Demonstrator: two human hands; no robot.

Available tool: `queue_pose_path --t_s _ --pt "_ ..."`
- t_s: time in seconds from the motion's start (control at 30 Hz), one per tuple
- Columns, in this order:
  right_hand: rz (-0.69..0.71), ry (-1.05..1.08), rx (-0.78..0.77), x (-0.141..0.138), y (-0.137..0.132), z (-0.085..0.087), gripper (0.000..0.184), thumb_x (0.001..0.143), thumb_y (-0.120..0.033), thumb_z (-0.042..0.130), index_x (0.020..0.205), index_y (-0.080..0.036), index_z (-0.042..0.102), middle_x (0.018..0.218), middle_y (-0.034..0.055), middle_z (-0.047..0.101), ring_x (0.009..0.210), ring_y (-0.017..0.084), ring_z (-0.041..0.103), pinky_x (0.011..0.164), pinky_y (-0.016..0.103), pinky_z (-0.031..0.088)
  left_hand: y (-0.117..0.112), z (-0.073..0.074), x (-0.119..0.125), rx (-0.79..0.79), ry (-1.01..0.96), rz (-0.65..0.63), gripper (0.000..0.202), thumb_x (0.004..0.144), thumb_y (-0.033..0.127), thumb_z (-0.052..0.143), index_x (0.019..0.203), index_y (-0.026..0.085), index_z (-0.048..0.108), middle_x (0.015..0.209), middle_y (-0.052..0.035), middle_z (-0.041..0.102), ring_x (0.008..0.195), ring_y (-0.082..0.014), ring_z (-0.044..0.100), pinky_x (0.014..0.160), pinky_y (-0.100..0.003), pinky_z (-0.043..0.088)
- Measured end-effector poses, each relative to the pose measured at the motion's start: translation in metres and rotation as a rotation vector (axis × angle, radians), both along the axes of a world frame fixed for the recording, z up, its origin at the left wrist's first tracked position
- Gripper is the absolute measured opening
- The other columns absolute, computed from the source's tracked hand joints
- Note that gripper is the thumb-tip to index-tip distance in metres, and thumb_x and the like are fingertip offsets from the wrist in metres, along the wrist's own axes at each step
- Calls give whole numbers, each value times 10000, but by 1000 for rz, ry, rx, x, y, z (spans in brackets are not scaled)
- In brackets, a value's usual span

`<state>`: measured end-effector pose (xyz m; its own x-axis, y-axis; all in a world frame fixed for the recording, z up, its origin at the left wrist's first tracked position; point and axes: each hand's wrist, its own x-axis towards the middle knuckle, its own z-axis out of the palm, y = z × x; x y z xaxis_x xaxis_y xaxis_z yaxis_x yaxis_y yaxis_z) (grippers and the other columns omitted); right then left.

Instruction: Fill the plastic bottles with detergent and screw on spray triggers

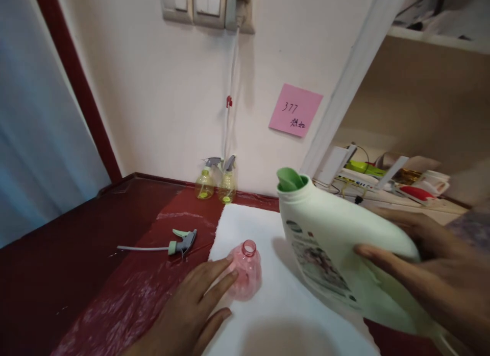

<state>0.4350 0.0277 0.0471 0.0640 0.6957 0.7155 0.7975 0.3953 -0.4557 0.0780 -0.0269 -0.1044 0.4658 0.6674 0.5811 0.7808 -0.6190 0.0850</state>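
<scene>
Grips one large pale green jug (344, 233) in the right hand (447, 279), with the thumb along the near side and the fingers wrapped behind, closed around the body. Tilts the jug toward the left, with the open mouth up and to the right of one small pink bottle (248, 279), apart from it. Rests the left hand (191, 300) against the left side of the pink bottle, with fingers loosely extended and spread, touching but not wrapped around it, and with the thumb apart.

Counts one pink bottle, standing uncapped on one white sheet (245, 218); cannot tell the contents through the tinted wall. Shows one green spout insert (290, 180) inside the jug's mouth; cannot see the contents farther down.

Includes two yellow spray bottles (227, 186) side by side near the wall (172, 90), both topped with grey spray heads; cannot tell the contents. Adds one detached spray head (181, 243) at left, lying on the dark red table (145, 208) with one pale tube (141, 248) pointing left.

Displays one pink note (295, 111) on the wall, marked "377", and one white cable (232, 65) running down behind the yellow spray bottles.
</scene>
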Motion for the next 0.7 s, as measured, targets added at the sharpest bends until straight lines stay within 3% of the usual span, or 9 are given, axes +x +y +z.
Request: queue_pose_path --t_s 0.13,0.3,0.53,0.7 --pt "24 439 -74 -19 22 -26 627 549 -609 883 1065 -277 756 1053 65 785 902 314 734 722 430 594 2 4 -8 33 -32 44 415 1010 307 538 1420 244 545 1426 -125 620 1272 -249 636 1041 -322 566" --pt "224 755 20 -57 58 -62 574 609 -432 905 1096 -220 690 1047 61 751 899 255 702 758 400 582 3 -1 -16 -24 -32 66 425 1010 308 537 1432 268 530 1448 -126 592 1295 -265 621 1069 -355 554" --pt "228 792 -3 -78 79 -106 566 711 -504 833 1159 -222 631 1138 77 727 1011 256 692 882 432 575 8 3 -18 -47 -76 -3 408 992 323 567 1399 348 580 1338 -61 703 1213 -264 680 1050 -365 573" --pt "204 655 -54 -69 69 -108 545 810 -521 764 1267 -255 632 1205 78 689 1067 269 660 928 467 540 9 0 -19 -64 -58 -13 386 996 317 567 1381 345 590 1342 -56 701 1224 -263 673 1057 -377 572"
